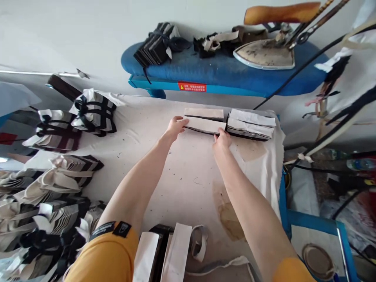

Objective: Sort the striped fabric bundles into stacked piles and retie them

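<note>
Head cam — iron [264, 54] on blue board [205, 70] (beyond strip [205, 125]), tied bundles [95, 111] L.

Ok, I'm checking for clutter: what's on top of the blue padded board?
On the padded board: a tied stack at left, loose strips mid-board, an iron at right. What lies beneath them is hidden.

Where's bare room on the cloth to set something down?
Between left forearm and right forearm, the cloth is bare but for specks and stains. Another patch lies between the left forearm and the tied bundles. Crowded: around left hand and right hand, the pale stack on the far right, near strips, and the left side.
</note>
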The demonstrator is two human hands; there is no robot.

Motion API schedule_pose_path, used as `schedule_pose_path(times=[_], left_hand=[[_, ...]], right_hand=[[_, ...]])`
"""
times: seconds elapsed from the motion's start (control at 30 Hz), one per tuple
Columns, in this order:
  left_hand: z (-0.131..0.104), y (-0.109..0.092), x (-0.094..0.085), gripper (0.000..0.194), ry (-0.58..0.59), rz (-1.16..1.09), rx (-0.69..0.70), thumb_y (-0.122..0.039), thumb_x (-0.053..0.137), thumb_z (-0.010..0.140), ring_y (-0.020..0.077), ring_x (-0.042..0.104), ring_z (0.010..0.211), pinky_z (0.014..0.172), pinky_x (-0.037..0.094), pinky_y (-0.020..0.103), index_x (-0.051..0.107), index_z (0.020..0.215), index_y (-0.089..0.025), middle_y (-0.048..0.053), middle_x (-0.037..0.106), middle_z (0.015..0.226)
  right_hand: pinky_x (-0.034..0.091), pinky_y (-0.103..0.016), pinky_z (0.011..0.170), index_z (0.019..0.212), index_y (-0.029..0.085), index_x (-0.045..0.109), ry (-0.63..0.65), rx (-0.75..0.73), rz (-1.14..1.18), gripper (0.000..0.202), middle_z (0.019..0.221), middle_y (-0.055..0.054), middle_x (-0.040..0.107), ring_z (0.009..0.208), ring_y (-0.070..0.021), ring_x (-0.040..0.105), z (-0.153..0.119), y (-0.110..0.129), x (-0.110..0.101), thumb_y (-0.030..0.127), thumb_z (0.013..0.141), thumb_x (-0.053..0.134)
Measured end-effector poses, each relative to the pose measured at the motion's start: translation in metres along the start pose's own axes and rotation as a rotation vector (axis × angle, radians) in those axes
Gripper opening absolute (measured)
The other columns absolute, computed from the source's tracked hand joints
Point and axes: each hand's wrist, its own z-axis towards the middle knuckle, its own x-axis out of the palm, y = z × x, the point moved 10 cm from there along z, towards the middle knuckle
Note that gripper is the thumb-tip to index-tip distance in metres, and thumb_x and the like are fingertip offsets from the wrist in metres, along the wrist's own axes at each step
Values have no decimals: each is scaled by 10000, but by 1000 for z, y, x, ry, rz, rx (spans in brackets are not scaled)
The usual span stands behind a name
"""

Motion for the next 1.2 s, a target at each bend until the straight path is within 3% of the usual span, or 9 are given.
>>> schedule_pose_path(times=[0.23,0.43,0.57,0.7,0.8,0.93,1.07,1.13,1.2], left_hand=[[11,10,-3,335,-78,17,-43,-306,801,791,163,609,805,743,496,317,609,1033,-177,89,637,1048],[11,6,-4,159,-27,33,-96,-253,740,869,136,555,663,676,456,313,618,913,-161,39,588,801],[-2,4,-6,145,38,39,-126,-223,737,870,113,535,630,656,443,305,604,884,-165,25,578,787],[-36,16,-6,256,99,73,-142,-256,810,815,122,570,700,667,446,299,614,960,-177,50,629,893],[-78,36,-2,373,151,127,-160,-332,817,806,156,618,800,701,467,307,604,1076,-189,87,673,1014],[-135,66,6,508,310,263,-154,-516,745,841,213,666,968,791,509,341,556,1205,-216,117,696,1163],[-171,89,6,533,487,432,-181,-578,691,843,224,680,895,775,534,357,549,1215,-223,53,698,955],[-179,80,-1,486,428,635,-97,-526,708,819,243,681,880,739,541,369,556,1175,-231,48,687,921],[-194,46,-1,368,268,841,139,-430,690,836,263,684,921,741,550,399,552,1120,-240,76,694,992]], right_hand=[[628,-413,938,1022,255,572,-135,98,24,259,1045,-79,626,1160,-238,636,14,-19,0,427,833,530],[650,-364,878,1045,245,549,-154,182,96,265,1036,-48,619,1040,-187,649,-1,-15,0,337,798,576],[645,-330,872,1022,243,552,-111,193,137,285,1046,-20,624,975,-150,645,-23,-5,-10,308,750,608],[627,-351,924,1018,232,575,-63,181,157,325,997,-4,636,954,-147,654,-59,5,-46,311,714,654],[612,-387,955,1046,230,592,-39,151,118,352,992,-20,649,1013,-180,664,-91,7,-84,337,723,683],[579,-456,996,1155,215,580,-5,83,-4,450,1054,-76,680,1063,-229,680,-136,3,-133,424,775,704],[566,-477,1015,1219,215,562,70,13,-88,497,1168,-135,691,1115,-255,687,-184,-4,-164,459,812,712],[589,-460,984,1267,231,555,132,-32,-126,492,1201,-142,686,1112,-253,697,-208,-5,-169,460,859,705],[603,-449,973,1311,250,550,169,-94,-161,461,1236,-142,671,1124,-249,699,-229,-3,-171,440,912,682]])
